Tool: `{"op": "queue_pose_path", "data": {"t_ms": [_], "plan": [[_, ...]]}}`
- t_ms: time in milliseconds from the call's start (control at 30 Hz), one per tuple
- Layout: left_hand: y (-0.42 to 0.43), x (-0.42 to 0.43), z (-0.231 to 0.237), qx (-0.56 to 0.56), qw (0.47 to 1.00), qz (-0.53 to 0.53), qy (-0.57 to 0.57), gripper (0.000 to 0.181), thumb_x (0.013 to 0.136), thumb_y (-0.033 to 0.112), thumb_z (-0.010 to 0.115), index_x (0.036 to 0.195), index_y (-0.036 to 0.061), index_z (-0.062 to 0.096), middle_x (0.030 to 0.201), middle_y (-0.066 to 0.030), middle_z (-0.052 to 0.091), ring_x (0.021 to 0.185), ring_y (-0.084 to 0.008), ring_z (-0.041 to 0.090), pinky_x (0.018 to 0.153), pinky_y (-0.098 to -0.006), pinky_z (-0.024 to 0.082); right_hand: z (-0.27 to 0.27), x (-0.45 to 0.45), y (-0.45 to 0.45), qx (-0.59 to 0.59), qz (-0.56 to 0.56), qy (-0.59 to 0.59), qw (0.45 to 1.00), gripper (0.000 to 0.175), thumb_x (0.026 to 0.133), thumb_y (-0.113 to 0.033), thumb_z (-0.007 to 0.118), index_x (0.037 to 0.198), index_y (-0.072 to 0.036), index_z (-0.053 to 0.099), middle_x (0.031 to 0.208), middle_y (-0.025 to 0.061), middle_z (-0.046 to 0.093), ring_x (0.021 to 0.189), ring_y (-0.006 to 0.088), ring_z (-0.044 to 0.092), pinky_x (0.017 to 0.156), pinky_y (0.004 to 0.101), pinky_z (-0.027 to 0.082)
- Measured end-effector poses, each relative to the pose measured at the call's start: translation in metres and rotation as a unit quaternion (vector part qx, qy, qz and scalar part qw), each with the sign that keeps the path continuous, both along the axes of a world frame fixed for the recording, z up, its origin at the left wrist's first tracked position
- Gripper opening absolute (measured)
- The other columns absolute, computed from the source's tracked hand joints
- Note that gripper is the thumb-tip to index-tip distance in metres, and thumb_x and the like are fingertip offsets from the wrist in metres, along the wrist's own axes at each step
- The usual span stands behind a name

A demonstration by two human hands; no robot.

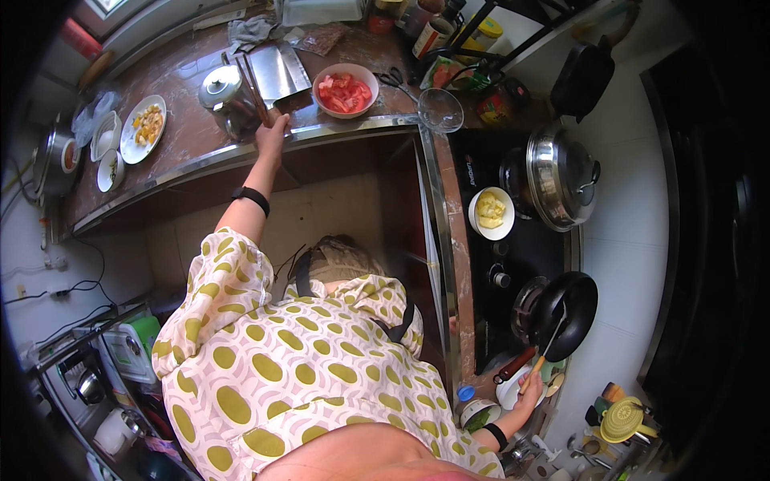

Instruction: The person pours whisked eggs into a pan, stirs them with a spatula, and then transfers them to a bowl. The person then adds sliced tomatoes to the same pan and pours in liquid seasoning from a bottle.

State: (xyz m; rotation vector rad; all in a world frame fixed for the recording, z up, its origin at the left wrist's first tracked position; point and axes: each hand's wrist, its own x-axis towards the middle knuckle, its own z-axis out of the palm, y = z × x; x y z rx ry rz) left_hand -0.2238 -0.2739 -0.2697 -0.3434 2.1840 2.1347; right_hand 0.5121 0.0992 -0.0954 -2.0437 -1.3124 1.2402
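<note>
My left hand (274, 133) holds wooden chopsticks (252, 87) at the counter edge, beside a lidded steel pitcher (227, 99). To their right is a pink bowl of cut tomatoes (346, 90). My right hand (529, 391) grips the wooden handle of a metal-ended utensil (553, 327), whose head lies inside a black wok (574, 312). The wok sits over the lower burner, its brown handle (516, 365) beside my hand. A white bowl of pale yellow pieces (491, 213) rests on the black cooktop (481, 282).
A steel lidded pan (556, 180) occupies the other burner. A glass bowl (441, 110) overhangs the counter corner, near scissors (394, 78). At left stand an oval plate of chopped food (143, 129) and small bowls (110, 171). Bowls crowd below the wok; a yellow strainer (621, 419) hangs farther right.
</note>
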Motion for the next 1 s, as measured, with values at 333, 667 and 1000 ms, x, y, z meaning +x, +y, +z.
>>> {"op": "queue_pose_path", "data": {"t_ms": [333, 667, 1000], "plan": [[0.000, 0.013, -0.015, -0.308, 0.948, 0.051, 0.054, 0.045, 0.072, 0.041, 0.067, 0.094, 0.0023, 0.064, 0.081, -0.0108, 0.066, 0.076, -0.0199, 0.063, 0.071, -0.0326, 0.046, -0.001, 0.014, 0.001, -0.007, -0.007, 0.000, 1.000, 0.035, 0.089, -0.027, 0.054, 0.114, -0.003, 0.048, 0.092, 0.0064, 0.055, 0.082, 0.0151, 0.055, 0.063, 0.0259, 0.049], [0.004, 0.046, 0.046, -0.229, 0.963, 0.083, 0.116, 0.027, 0.082, 0.029, 0.059, 0.091, 0.0052, 0.066, 0.080, -0.0117, 0.066, 0.076, -0.0227, 0.063, 0.069, -0.0317, 0.046, 0.010, -0.001, -0.005, 0.022, -0.002, 0.019, 1.000, 0.037, 0.089, -0.029, 0.055, 0.115, -0.003, 0.049, 0.091, 0.0053, 0.055, 0.082, 0.0141, 0.054, 0.065, 0.0250, 0.048], [-0.063, 0.047, 0.024, -0.199, 0.932, 0.272, 0.131, 0.037, 0.094, 0.031, 0.038, 0.082, 0.0022, 0.059, 0.084, -0.0136, 0.056, 0.081, -0.0281, 0.054, 0.074, -0.0385, 0.041, 0.007, 0.009, 0.001, 0.019, 0.001, 0.001, 1.000, 0.037, 0.089, -0.029, 0.054, 0.114, -0.002, 0.050, 0.091, 0.0057, 0.055, 0.081, 0.0141, 0.053, 0.065, 0.0252, 0.047]]}}
